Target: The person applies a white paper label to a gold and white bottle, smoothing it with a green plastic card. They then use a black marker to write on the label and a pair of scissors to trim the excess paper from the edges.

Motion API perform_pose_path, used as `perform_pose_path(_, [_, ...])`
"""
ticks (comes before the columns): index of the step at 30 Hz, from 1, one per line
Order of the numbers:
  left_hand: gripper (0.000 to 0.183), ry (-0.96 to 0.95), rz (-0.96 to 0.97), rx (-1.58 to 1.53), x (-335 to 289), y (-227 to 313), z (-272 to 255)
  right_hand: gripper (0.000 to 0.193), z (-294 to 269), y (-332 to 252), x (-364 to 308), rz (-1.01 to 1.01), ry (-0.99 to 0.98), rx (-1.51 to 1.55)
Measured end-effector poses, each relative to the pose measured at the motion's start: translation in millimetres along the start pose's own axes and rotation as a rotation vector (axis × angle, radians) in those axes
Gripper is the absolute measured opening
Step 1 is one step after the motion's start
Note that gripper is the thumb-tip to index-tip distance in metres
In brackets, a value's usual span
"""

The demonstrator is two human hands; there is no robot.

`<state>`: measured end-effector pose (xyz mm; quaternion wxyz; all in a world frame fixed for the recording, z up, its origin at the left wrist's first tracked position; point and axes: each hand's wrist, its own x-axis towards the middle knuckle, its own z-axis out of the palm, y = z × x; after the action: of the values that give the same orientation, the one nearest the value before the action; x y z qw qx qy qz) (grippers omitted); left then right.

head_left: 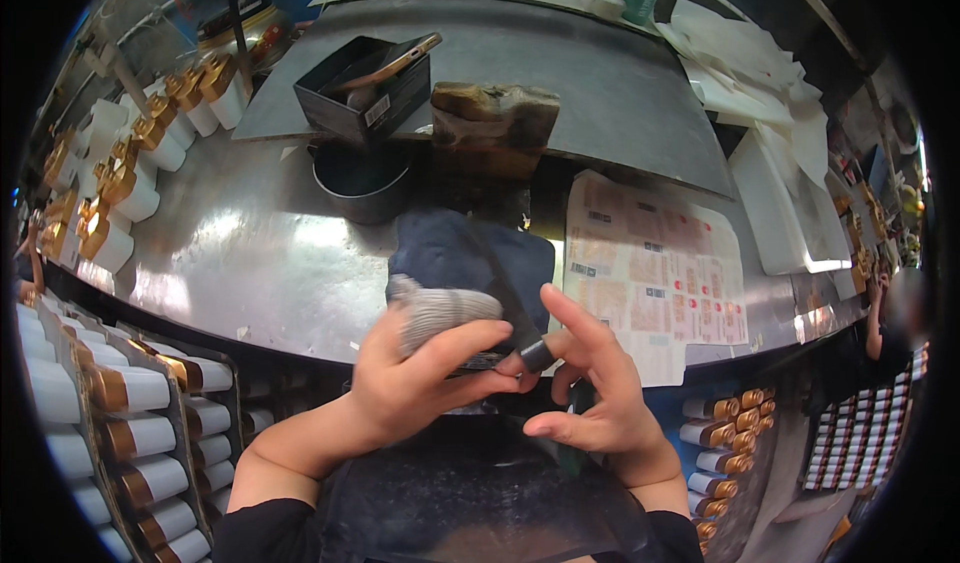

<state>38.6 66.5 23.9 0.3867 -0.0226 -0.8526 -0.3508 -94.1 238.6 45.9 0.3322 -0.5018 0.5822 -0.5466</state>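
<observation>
My left hand (405,388) is closed round a grey striped cloth (450,313), bunched up and blurred by motion; what lies under it is hidden. My right hand (605,388) is beside it, thumb and index finger spread apart. A black band (537,355) circles one of its bent fingers, whose tip meets my left fingertips. Just beyond both hands lies a dark blue cloth (430,243) at the table's near edge. A long dark strip (505,288) crosses it towards the banded finger; I cannot tell what it is.
Past the blue cloth stand a dark round pot (362,188), a black box (350,113) with a phone (405,58) on it, and a worn block (495,118). Printed label sheets (650,273) lie right. White bottles with gold caps (150,143) crowd the left; white trays (780,208) stand right.
</observation>
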Motion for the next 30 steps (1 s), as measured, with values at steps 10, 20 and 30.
perform_pose_path(10, [0.037, -0.129, 0.049, -0.203, -7, -2, 15, 0.088, 4, -1, 10, -0.059, -0.222, -0.226])
perform_pose_path(20, [0.03, 0.243, -0.239, 0.111, 25, -66, -59, 0.035, -29, -31, 121, -0.341, 0.135, -0.729])
perform_pose_path(30, [0.049, -0.057, -0.311, 0.429, 102, -196, -135, 0.045, -36, -25, 260, -0.631, 0.003, -1.73])
